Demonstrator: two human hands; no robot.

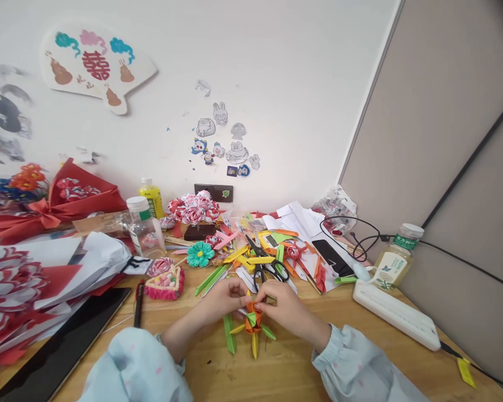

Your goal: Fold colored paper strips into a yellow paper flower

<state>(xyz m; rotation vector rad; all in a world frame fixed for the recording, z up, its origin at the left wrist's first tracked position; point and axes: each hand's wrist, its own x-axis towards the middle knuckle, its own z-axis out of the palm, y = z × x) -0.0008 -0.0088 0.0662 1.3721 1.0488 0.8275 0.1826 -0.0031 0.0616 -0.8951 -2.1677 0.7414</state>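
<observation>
Top of orange paper flower [254, 321] part hidden by L grip [223, 301] & R grip [283, 306]. Tablet [62, 343] cut off at btm edge, bouquet [14, 290] at L edge. Bottle label [389, 271] txt too small to read.

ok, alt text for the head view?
A person's left hand and right hand hold an orange, green and yellow folded-paper piece at a cluttered wooden desk. Just beyond lie black-handled scissors among colorful paper strips, with a phone to their right and a white wall behind.
</observation>
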